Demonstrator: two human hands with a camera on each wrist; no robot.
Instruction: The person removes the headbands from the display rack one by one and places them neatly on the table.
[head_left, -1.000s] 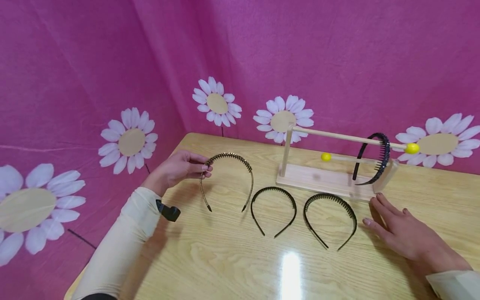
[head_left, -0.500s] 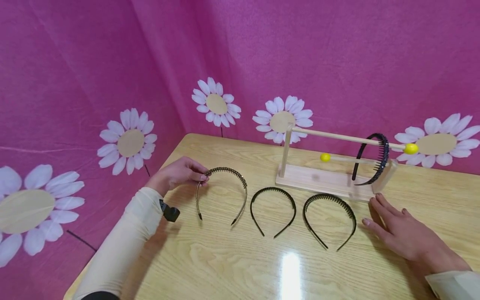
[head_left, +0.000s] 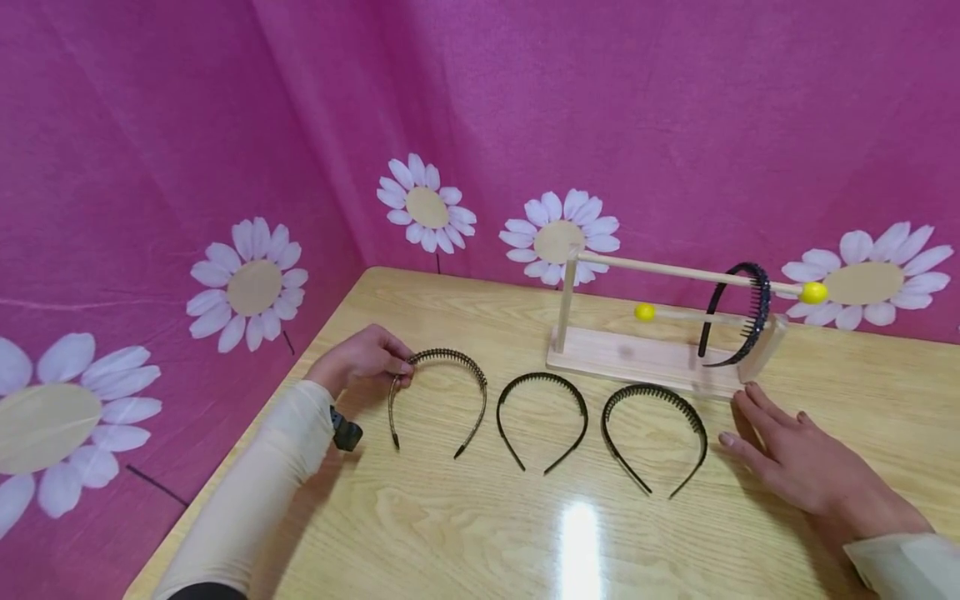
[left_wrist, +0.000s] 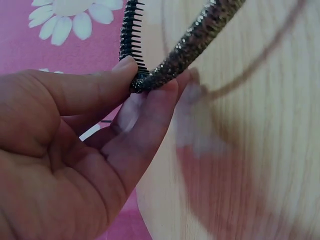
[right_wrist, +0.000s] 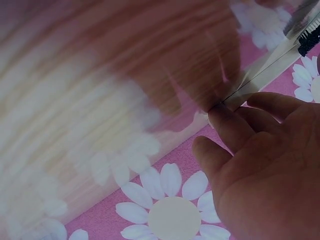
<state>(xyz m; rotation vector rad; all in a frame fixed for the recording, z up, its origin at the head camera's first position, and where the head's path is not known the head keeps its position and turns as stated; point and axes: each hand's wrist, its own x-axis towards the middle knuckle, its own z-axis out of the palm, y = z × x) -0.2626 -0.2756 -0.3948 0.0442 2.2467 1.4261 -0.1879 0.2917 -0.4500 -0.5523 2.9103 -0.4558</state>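
Note:
My left hand [head_left: 369, 357] pinches a bronze-coloured glittery headband [head_left: 471, 364] on its left side, between thumb and fingers. In the left wrist view the headband [left_wrist: 192, 45] shows its sparkly band and a row of black comb teeth. Two black toothed headbands lie on the table to its right, one in the middle [head_left: 577, 398] and one farther right [head_left: 701, 429]. My right hand [head_left: 813, 467] has its fingers extended, fingertips at the near right corner of a wooden stand [head_left: 622, 354]. A dark glittery headband [head_left: 762, 304] hangs on the stand's upper rod.
The stand's rods end in yellow knobs, one at the upper right [head_left: 813, 292] and one lower left [head_left: 644, 312]. A pink curtain [head_left: 637, 100] with white daisies rises behind and left of the wooden table [head_left: 450, 533].
My left hand has lowered the bronze headband towards me and slightly left, into line with the two black ones. The right hand stays at the stand's corner.

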